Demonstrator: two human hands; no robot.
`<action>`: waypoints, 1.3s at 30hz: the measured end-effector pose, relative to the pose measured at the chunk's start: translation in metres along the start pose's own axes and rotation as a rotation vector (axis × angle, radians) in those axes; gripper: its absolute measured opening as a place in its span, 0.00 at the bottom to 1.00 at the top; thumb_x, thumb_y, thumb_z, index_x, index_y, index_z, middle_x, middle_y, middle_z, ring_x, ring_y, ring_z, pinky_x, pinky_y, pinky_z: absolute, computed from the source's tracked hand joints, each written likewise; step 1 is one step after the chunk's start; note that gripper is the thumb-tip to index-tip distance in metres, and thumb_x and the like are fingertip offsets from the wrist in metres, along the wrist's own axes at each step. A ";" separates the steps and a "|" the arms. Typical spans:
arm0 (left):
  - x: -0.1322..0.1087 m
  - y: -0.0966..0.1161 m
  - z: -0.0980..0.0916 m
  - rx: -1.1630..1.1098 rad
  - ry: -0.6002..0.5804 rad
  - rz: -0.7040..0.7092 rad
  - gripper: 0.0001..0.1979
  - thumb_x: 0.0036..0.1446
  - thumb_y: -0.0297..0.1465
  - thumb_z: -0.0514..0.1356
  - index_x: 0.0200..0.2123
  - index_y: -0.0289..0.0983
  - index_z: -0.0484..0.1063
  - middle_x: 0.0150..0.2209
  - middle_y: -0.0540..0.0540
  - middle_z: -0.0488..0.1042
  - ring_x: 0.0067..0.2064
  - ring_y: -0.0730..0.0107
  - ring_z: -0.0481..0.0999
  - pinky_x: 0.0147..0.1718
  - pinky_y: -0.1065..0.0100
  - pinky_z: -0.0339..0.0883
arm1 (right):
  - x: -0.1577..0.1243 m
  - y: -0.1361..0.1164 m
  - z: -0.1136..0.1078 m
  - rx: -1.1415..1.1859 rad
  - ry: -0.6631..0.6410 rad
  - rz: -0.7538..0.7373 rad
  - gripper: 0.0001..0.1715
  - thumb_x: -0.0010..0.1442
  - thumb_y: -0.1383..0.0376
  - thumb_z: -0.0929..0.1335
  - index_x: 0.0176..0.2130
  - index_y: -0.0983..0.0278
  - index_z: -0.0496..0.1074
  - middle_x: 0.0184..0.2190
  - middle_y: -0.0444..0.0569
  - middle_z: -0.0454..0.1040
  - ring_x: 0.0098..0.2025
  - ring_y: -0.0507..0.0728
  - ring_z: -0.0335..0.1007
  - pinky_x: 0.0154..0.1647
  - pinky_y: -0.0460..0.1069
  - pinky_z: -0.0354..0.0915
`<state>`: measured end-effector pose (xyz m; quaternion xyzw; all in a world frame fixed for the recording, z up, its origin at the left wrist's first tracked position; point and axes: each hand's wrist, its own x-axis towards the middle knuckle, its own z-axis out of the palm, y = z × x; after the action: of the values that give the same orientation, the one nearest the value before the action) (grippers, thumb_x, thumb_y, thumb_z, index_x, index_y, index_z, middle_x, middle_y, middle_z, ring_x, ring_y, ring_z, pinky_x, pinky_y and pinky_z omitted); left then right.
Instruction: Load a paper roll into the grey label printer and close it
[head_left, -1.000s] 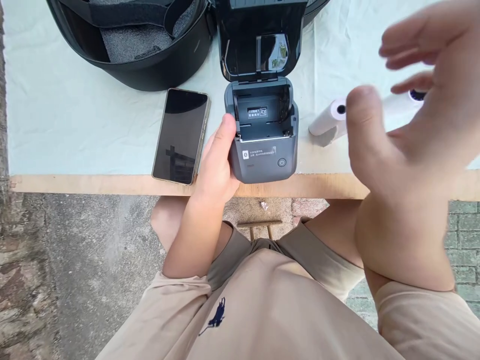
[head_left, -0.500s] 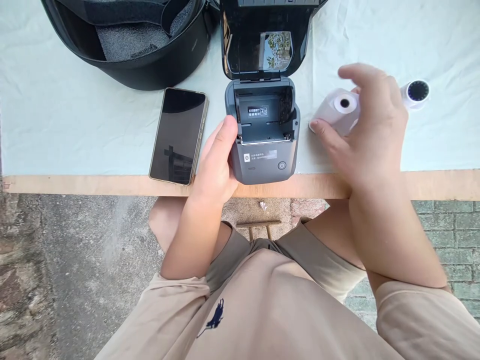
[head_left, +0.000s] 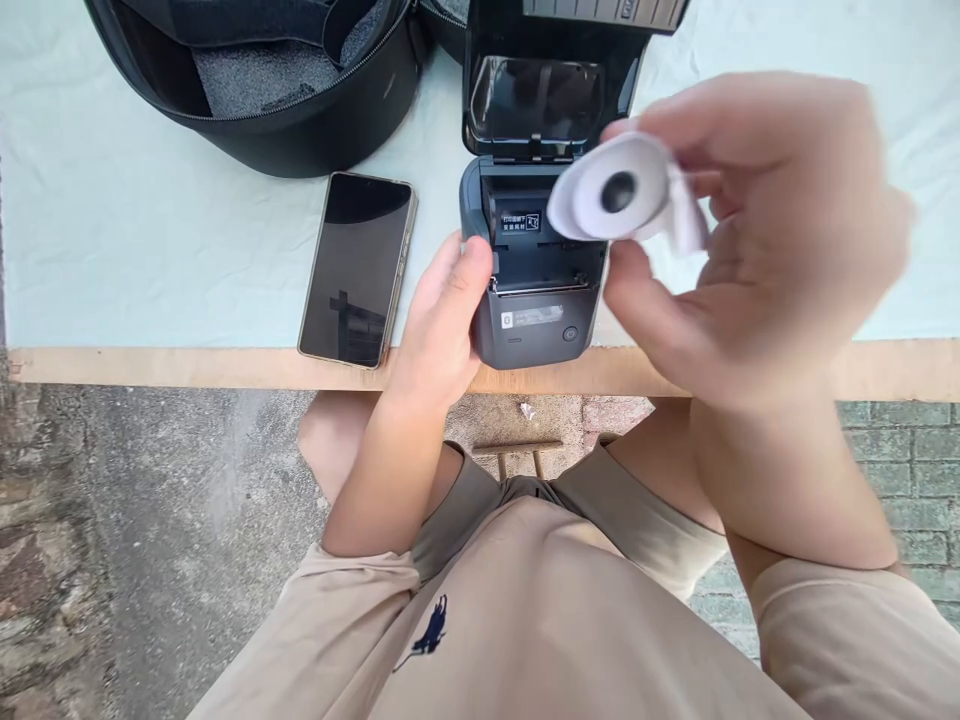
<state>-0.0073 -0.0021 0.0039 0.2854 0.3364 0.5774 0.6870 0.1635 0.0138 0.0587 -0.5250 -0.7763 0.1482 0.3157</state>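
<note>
Left hand (head_left: 442, 330) is curled snug round the left side of a dark printer (head_left: 532, 350), lid (head_left: 555, 48) flipped up, at the near edge of the desk (head_left: 165, 368). Right hand (head_left: 780, 250), half curled, is pinching a white roll (head_left: 651, 190) over the printer's right side.

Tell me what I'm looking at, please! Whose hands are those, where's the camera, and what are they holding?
There's no robot here, just one person's two bare hands. The camera sits on the person's head and looks down, so you also see their beige shirt. The left hand holds a small dark grey device with its lid open. The right hand holds a white roll with a dark hole in its end; it hides part of the device. On the table lie a phone and an open black case.
</note>
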 end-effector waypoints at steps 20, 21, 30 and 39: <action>0.004 -0.007 -0.012 0.210 -0.092 0.076 0.22 0.60 0.51 0.58 0.46 0.39 0.72 0.46 0.46 0.76 0.69 0.50 0.63 0.61 0.52 0.70 | 0.016 0.000 0.013 -0.067 -0.115 -0.192 0.12 0.68 0.56 0.60 0.37 0.50 0.71 0.36 0.44 0.75 0.43 0.59 0.74 0.51 0.58 0.75; 0.004 -0.008 -0.012 0.205 -0.078 0.083 0.22 0.60 0.51 0.58 0.45 0.39 0.72 0.46 0.46 0.76 0.69 0.50 0.62 0.61 0.52 0.70 | 0.014 0.001 0.013 -0.063 -0.104 -0.213 0.12 0.68 0.57 0.60 0.37 0.50 0.71 0.36 0.43 0.75 0.43 0.59 0.74 0.52 0.59 0.75; 0.008 -0.011 -0.017 0.126 -0.029 0.057 0.22 0.61 0.52 0.55 0.41 0.40 0.73 0.47 0.46 0.76 0.68 0.53 0.63 0.61 0.58 0.69 | 0.010 0.001 0.018 0.170 -0.091 -0.309 0.10 0.65 0.64 0.64 0.31 0.53 0.70 0.37 0.40 0.78 0.48 0.58 0.77 0.56 0.59 0.75; 0.004 -0.008 -0.017 0.143 -0.065 0.050 0.18 0.56 0.41 0.65 0.47 0.41 0.69 0.40 0.48 0.78 0.56 0.55 0.78 0.42 0.63 0.79 | 0.008 0.015 0.023 0.125 0.027 -0.599 0.05 0.59 0.69 0.70 0.37 0.58 0.72 0.39 0.44 0.78 0.49 0.58 0.74 0.50 0.58 0.76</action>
<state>-0.0153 0.0004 -0.0128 0.3604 0.3470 0.5593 0.6610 0.1575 0.0292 0.0350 -0.2544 -0.8816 0.0890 0.3874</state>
